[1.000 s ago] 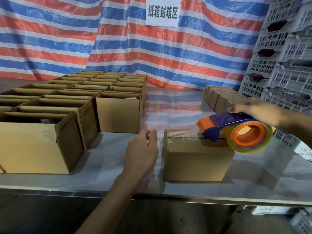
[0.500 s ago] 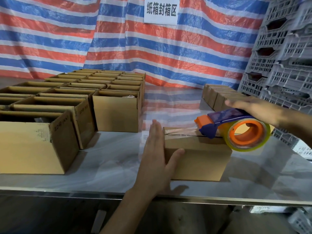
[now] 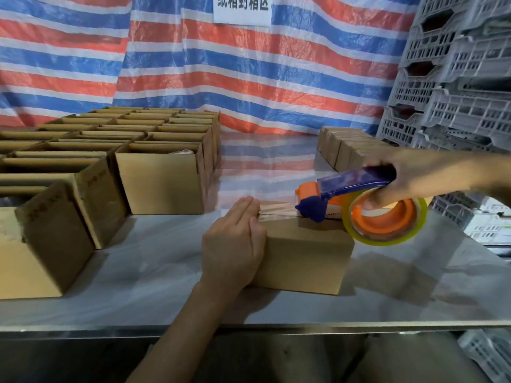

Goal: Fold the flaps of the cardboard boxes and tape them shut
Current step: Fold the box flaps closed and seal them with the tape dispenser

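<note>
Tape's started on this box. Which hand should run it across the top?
Right. The right hand grips the dispenser, which sits on top of the box. The left hand lies flat against the box's left end, pinning the tape.

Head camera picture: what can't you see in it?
Head view only:
- Box left end: covered by the left hand.
- Box top seam: partly behind the tape gun in the right hand.
- Sign: top cut off by the frame edge.
- Open boxes: walls hide contents.
</note>
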